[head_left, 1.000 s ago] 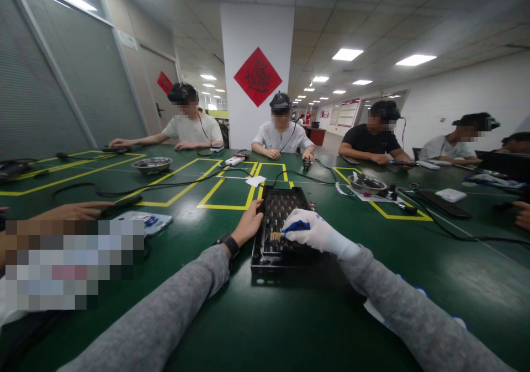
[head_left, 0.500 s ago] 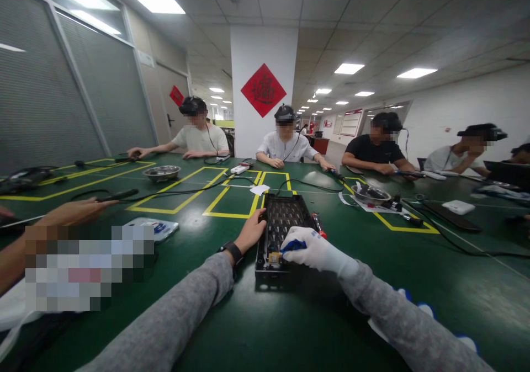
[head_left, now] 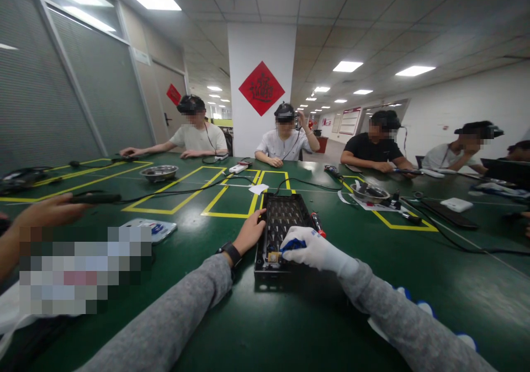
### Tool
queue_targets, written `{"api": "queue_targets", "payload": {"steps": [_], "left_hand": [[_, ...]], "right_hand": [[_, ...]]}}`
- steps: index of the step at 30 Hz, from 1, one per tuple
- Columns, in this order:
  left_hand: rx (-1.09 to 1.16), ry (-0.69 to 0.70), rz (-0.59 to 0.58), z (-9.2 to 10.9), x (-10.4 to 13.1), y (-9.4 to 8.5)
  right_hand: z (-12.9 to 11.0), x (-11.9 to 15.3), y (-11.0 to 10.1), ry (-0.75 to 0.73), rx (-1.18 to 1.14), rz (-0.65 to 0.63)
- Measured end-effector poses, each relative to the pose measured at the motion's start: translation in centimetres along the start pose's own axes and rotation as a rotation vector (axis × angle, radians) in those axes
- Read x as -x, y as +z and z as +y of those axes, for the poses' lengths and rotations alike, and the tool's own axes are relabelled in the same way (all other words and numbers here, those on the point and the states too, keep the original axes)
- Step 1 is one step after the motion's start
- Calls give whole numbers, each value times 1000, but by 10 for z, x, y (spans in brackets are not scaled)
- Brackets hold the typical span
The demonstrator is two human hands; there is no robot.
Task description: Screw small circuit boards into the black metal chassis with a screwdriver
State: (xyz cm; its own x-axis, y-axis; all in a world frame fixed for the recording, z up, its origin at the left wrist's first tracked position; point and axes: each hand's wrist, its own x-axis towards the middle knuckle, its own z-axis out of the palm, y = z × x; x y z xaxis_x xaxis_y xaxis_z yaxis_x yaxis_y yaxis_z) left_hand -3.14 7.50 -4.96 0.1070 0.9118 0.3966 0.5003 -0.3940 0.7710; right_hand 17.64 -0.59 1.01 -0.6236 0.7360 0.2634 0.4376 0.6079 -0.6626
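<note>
In front of me on the green table lies a long black metal case [head_left: 275, 275], its floor covered with rows of small pale pieces. My left hand [head_left: 251, 231], bare with a dark watch at the wrist, grips the case's left wall. My right hand [head_left: 310, 248] wears a white glove with blue fingertips. Its fingers are pinched together over the case's near end, beside a small tan part [head_left: 274, 257]; whatever is between them is hidden. Touching or close to the case's right wall is a red-and-black tool [head_left: 318, 224], perhaps a screwdriver.
A metal bowl [head_left: 159, 173] stands left, and another bowl [head_left: 370, 191] with items right. Cables cross the green table [head_left: 215, 328] with its yellow tape outlines. A co-worker's hand [head_left: 49, 214] holds a dark tool at left. A white-and-blue packet [head_left: 159, 232] lies nearby. Several people sit opposite.
Both my hands and the case stay almost still. A co-worker opposite has raised a hand from the table to the head. The co-worker at left has moved the dark tool leftward.
</note>
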Motion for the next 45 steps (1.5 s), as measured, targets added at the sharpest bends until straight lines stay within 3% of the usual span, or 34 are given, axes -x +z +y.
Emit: {"api": "queue_targets", "payload": {"steps": [19, 30, 45], "left_hand": [[-49, 8, -2, 0, 0, -1], [-50, 3, -18, 2, 1, -1], [-74, 0, -10, 1, 0, 1]], "right_hand": [[7, 0, 2, -76, 21, 18], [-1, 0, 0, 13, -5, 7], [-2, 1, 1, 25, 3, 21]]}}
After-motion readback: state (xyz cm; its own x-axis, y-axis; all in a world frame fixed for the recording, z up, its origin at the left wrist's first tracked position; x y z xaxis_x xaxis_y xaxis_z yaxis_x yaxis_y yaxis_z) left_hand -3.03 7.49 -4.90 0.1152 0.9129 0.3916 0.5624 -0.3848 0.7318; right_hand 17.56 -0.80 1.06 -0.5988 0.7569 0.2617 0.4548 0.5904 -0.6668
